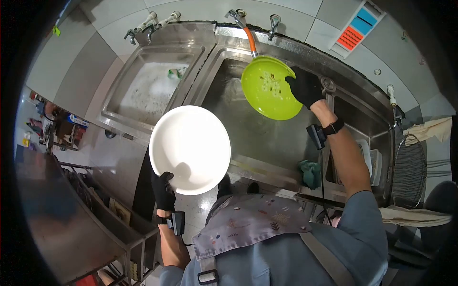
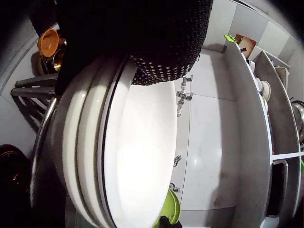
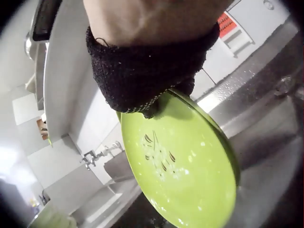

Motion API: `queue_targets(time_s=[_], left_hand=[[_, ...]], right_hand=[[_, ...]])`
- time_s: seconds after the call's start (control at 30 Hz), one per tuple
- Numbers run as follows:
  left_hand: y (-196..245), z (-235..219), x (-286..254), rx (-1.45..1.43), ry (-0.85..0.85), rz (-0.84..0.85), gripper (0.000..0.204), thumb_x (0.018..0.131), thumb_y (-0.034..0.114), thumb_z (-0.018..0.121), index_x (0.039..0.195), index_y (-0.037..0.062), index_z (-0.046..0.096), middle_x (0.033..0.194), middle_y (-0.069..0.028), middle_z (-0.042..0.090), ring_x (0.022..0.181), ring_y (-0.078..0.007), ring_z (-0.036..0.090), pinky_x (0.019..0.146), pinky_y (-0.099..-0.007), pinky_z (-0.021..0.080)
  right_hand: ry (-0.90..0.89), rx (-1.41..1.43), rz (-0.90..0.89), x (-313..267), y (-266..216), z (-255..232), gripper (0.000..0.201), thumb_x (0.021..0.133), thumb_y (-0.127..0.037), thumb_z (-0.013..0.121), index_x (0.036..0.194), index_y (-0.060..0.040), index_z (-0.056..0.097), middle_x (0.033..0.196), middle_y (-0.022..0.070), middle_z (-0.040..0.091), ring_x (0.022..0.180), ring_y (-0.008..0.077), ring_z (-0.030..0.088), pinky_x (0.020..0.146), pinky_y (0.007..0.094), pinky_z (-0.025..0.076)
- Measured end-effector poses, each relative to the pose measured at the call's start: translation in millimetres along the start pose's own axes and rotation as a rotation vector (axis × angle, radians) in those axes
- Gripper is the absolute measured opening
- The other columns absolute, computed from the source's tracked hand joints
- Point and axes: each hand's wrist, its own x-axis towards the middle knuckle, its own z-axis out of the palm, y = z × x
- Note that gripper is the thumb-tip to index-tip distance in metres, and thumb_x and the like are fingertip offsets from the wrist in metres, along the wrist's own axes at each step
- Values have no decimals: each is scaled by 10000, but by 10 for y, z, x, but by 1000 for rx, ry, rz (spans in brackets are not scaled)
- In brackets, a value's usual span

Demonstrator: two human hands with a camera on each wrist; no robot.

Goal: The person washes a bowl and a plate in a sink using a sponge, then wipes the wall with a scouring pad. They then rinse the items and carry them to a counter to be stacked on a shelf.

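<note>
My left hand (image 1: 163, 191), in a black glove, grips the near rim of a round white dish (image 1: 191, 148). The left wrist view shows it as a stack, with more white dishes (image 2: 88, 142) nested under the top one. My right hand (image 1: 306, 89), also gloved in black, pinches the edge of a lime-green plate (image 1: 267, 102) with a small flower print. A second green rim shows close behind this plate in the right wrist view. The green plate is tilted above the large middle sink basin (image 1: 243, 136); the white stack is held out over the basin's near-left edge.
A left basin (image 1: 114, 108) holds suds and a green-and-white scrubber (image 1: 174, 74). An orange-hosed tap (image 1: 250, 40) reaches behind the green plate. A green cloth (image 1: 310, 174) lies at the near rim. White tubs (image 1: 376, 167) and a wire basket (image 1: 409, 174) are right; a steel counter (image 1: 67, 224) is left.
</note>
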Motion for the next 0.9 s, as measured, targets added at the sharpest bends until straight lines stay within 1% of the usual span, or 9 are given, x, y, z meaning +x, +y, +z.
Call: queue_targets(time_s=[0.07, 0.13, 0.2, 0.3, 0.33, 0.4, 0.6, 0.77, 0.9], left_hand=[[-51, -5, -9, -38, 10, -13, 281, 752, 5, 581, 1034, 6, 588, 974, -70, 609, 889, -204, 574, 826, -322, 461], [-244, -188, 73, 209, -17, 176, 267, 764, 34, 585, 1029, 6, 588, 986, -71, 608, 903, -205, 572, 838, -327, 454], [-106, -154, 85, 150, -102, 46, 512, 737, 79, 607, 1236, 2, 521, 1049, -117, 605, 1008, -254, 591, 867, -372, 507], [-35, -57, 6, -28, -119, -26, 462, 783, 17, 566, 1241, -23, 516, 1074, -97, 609, 972, -205, 574, 870, -317, 461], [-3, -27, -12, -34, -99, -26, 450, 787, 22, 568, 1233, -18, 521, 1063, -94, 608, 961, -202, 575, 860, -319, 466], [-20, -15, -20, -40, -88, -28, 439, 790, 27, 570, 1224, -13, 526, 1052, -90, 608, 949, -199, 576, 850, -321, 470], [45, 82, -78, 17, -93, 76, 438, 891, 90, 599, 1302, -21, 498, 1147, -108, 603, 1028, -189, 574, 907, -311, 460], [-50, -161, -54, 265, -131, 377, 469, 994, 195, 560, 1389, -28, 440, 1302, -126, 555, 1172, -186, 516, 1007, -330, 400], [64, 8, -133, 223, -84, 245, 389, 1020, 156, 485, 1380, 8, 471, 1317, -160, 547, 1157, -227, 539, 991, -335, 421]], right_hand=[[98, 29, -99, 72, -71, -112, 312, 836, -246, 602, 1098, -92, 673, 988, 202, 683, 895, 390, 660, 777, 475, 525], [183, 185, -51, 112, -140, -165, 296, 835, -253, 613, 1053, -66, 684, 980, 223, 673, 903, 391, 656, 762, 472, 523], [103, 284, -22, 152, -102, -209, 293, 830, -237, 649, 1035, -31, 687, 944, 205, 700, 862, 336, 688, 749, 432, 530], [-81, 1069, 138, 164, -36, -53, 330, 828, -150, 739, 1083, 50, 676, 965, 93, 718, 836, 183, 687, 705, 318, 533], [-80, 1065, 145, 130, -146, -74, 330, 828, -150, 739, 1083, 50, 676, 965, 93, 718, 836, 183, 687, 705, 318, 533], [-232, 1485, 328, 45, -395, -143, 363, 798, -129, 772, 1095, 56, 673, 974, 113, 718, 836, 176, 690, 733, 290, 538], [-382, 1163, 228, 18, -1094, -78, 331, 778, -148, 794, 1033, 42, 701, 900, 100, 716, 767, 167, 677, 729, 288, 527], [-453, 773, 17, -209, -1718, -44, 325, 816, -166, 718, 1075, 26, 687, 879, 85, 714, 758, 124, 630, 743, 300, 491], [-474, 729, -61, -303, -1921, 249, 311, 797, -147, 691, 1040, 44, 656, 889, 106, 700, 780, 152, 624, 736, 312, 485]])
